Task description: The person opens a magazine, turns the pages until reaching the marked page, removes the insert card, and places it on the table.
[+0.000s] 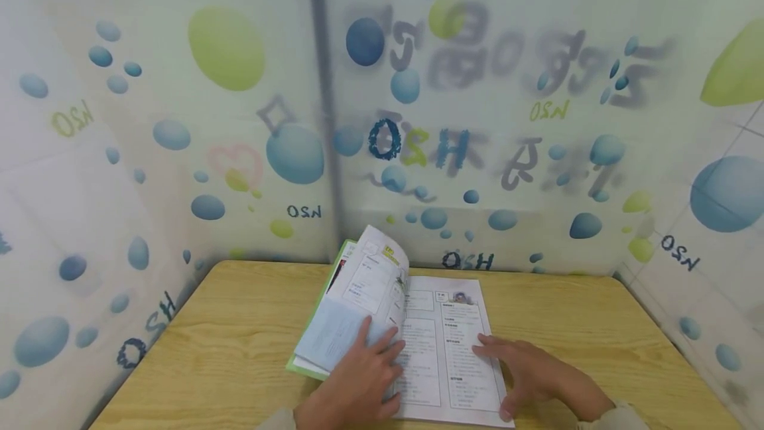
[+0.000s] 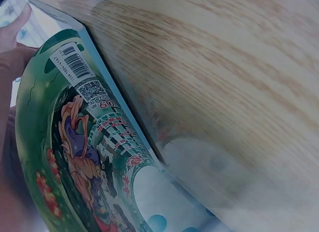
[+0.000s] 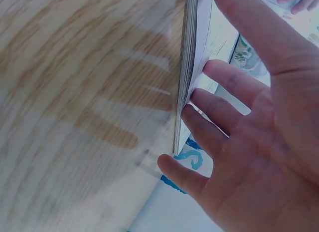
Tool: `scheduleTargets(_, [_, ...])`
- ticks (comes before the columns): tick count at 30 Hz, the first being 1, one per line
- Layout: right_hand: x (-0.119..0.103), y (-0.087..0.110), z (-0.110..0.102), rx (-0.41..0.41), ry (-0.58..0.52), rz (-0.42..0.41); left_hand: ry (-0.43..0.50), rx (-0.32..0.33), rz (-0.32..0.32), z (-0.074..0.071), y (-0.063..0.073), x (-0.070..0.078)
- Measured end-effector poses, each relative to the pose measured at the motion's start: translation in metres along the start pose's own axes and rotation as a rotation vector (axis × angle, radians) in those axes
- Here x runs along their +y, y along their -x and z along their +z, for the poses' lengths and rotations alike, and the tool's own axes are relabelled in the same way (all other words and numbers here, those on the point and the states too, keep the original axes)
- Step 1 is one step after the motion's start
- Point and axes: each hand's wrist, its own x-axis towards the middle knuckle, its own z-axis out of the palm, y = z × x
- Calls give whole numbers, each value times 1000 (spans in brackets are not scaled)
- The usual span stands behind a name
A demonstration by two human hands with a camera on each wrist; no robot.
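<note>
A printed magazine (image 1: pixel 471 350) lies spread on the wooden table, its left-hand pages raised and curving over towards the left. My left hand (image 1: pixel 364 377) rests on these left pages near the fold, fingers spread. In the left wrist view the green illustrated cover (image 2: pixel 75 142), with a barcode and a QR code, bulges up from the table and partly hides the hand. My right hand (image 1: pixel 531 373) is at the right edge of the right page. Seen from the right wrist, its fingertips (image 3: pixel 199 100) touch the edge of the page stack, and its fingers are loosely extended.
The light wood-grain table (image 1: pixel 239 330) extends on both sides of the magazine. Behind it and along the sides hangs a pale curtain (image 1: pixel 382 204) with blue and green dots and H2O lettering, close to the table's back edge.
</note>
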Motion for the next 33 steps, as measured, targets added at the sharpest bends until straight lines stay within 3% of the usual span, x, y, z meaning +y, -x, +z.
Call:
scheduleTargets(6, [-1,0,-2,1,-5,-6,52,-29,-72,1,2,1])
scheduleTargets(11, [-3,0,-4,1,-15,-4,162,-97,-119,4,2,-1])
scheduleTargets(16, [-4,1,-5,-2,-27,14,248,-124,-143,5,3,-1])
scheduleTargets(27, [-6,-2,-6,12,-41,13,292,-209,-199,4,1,5])
scheduleTargets(33, [-6,-4,-10,11,-47,-34,287,-197,-212,4,-1,8])
